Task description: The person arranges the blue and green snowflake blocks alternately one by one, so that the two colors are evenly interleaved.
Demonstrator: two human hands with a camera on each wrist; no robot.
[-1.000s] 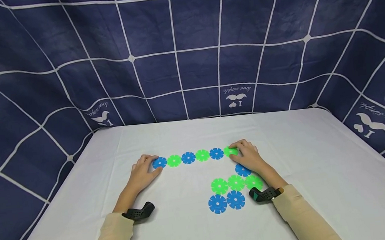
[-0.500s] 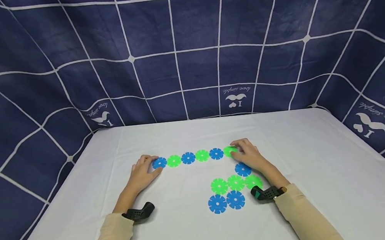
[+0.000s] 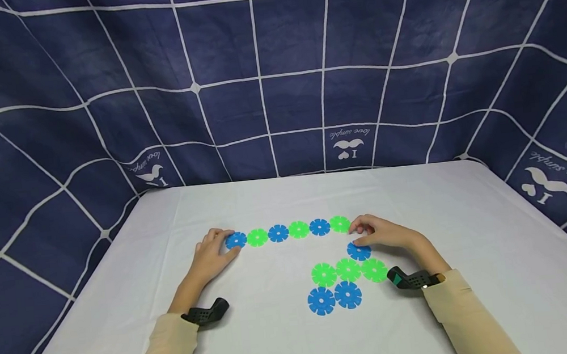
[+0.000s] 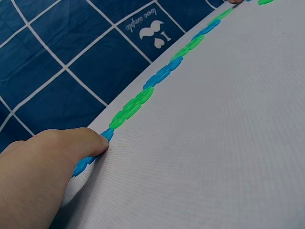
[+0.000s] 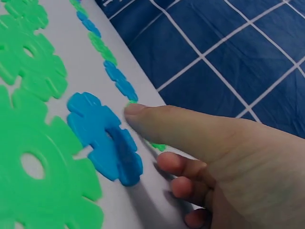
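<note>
Navy curtain (image 3: 292,105), discs (image 3: 272,234) on white cloth (image 3: 269,298)

The blue discs (image 5: 96,125) and green discs (image 5: 62,162) look like smooth, slightly shiny plastic — the white cloth (image 4: 205,143) looks dull.

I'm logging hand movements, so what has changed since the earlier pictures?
The right hand has come off the green end disc, shifting rightward and slightly nearer; its thumb is now over the lone blue disc. The left hand stays on the leftmost blue disc. No disc has visibly moved.
</note>
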